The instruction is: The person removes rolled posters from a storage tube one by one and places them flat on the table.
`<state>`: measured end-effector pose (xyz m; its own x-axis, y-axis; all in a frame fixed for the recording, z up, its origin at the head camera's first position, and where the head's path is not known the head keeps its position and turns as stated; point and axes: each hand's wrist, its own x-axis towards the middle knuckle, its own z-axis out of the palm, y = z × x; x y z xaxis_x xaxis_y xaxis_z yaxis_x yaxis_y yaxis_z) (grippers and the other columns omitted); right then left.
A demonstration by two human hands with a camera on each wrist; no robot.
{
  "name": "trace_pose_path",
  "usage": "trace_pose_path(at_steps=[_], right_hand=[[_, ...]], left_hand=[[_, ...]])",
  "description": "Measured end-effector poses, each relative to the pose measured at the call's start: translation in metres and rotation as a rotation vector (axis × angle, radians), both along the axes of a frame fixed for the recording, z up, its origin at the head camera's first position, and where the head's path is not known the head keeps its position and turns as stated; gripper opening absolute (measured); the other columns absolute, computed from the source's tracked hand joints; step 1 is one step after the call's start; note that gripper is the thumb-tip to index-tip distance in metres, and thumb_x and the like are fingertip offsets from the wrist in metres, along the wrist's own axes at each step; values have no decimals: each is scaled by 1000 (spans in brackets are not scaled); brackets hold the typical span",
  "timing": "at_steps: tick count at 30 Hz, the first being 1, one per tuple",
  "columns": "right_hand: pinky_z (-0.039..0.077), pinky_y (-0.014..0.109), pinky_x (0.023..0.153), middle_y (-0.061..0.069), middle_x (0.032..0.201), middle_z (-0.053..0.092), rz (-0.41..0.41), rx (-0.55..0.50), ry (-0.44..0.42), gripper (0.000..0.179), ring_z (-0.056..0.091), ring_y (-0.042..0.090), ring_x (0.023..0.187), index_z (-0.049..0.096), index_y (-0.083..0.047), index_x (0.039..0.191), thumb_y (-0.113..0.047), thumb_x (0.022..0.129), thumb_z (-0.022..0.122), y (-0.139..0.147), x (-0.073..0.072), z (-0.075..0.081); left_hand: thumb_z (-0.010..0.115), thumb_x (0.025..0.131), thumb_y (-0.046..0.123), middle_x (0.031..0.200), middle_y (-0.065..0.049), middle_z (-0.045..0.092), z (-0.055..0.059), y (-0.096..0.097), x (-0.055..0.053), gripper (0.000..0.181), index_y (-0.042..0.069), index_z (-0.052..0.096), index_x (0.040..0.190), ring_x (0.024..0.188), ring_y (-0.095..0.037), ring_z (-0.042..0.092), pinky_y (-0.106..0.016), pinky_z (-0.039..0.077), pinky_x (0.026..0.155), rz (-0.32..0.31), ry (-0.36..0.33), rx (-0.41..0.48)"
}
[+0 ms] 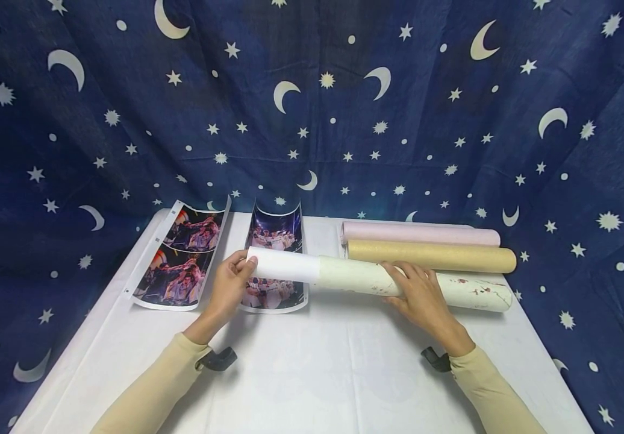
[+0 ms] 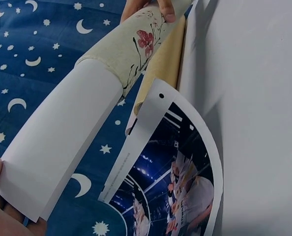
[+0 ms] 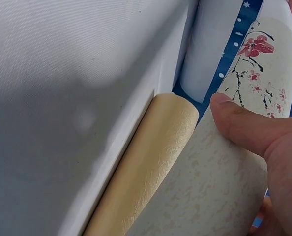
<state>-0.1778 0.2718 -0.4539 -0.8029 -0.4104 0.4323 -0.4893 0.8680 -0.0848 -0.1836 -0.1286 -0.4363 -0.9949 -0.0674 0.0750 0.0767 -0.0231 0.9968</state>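
Observation:
A cream paper roll with red blossoms (image 1: 471, 291) is held above the table, and a rolled white sheet (image 1: 287, 265) sticks out of its left end. My left hand (image 1: 230, 281) pinches the free end of the white sheet, thumb on the near side, fingers behind. In the left wrist view the white sheet (image 2: 57, 132) enters the mouth of the flowered roll (image 2: 116, 49). Around the middle of the flowered roll, my right hand (image 1: 420, 295) has its grip; its thumb (image 3: 244, 123) lies along the surface in the right wrist view. How far the sheet reaches inside is hidden.
Behind the flowered roll lie a gold roll (image 1: 431, 255) and a pink roll (image 1: 420, 232). Two curled photo prints stand at left: a stage print (image 1: 182, 274) and a blue-toned group print (image 1: 276, 232), partly behind the white sheet. A white cloth covers the table (image 1: 317, 374).

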Motion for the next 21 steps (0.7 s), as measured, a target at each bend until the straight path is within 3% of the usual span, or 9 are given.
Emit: trace_pose_path(at_steps=[4,6,13,21], right_hand=[[38,60,98,13,126,60,6,-4,1,83,59,40,112,48,-22,142,-31,69,87,0,0,0],[38,60,98,13,126,60,6,-7,-1,83,59,40,112,49,-22,142,-31,70,87,1,-1,0],[37,60,98,11,126,60,-9,-21,0,82,58,40,113,50,-22,142,-32,69,88,6,0,-2],[36,60,97,11,126,61,-20,-19,12,82,59,41,112,50,-22,141,-34,69,87,14,1,-4]], left_hand=[[57,99,11,86,16,71,-1,-2,-2,31,-11,57,121,86,0,64,-13,49,82,20,36,0],[57,99,11,88,12,72,-1,-3,-2,31,-11,57,121,86,1,64,-13,49,83,28,44,-10],[56,100,13,110,-14,72,1,-11,-2,31,-7,58,124,92,4,65,-11,50,88,64,12,-56],[55,100,11,122,-25,66,6,-20,-3,34,-9,56,127,93,7,64,-9,48,90,104,4,-66]])
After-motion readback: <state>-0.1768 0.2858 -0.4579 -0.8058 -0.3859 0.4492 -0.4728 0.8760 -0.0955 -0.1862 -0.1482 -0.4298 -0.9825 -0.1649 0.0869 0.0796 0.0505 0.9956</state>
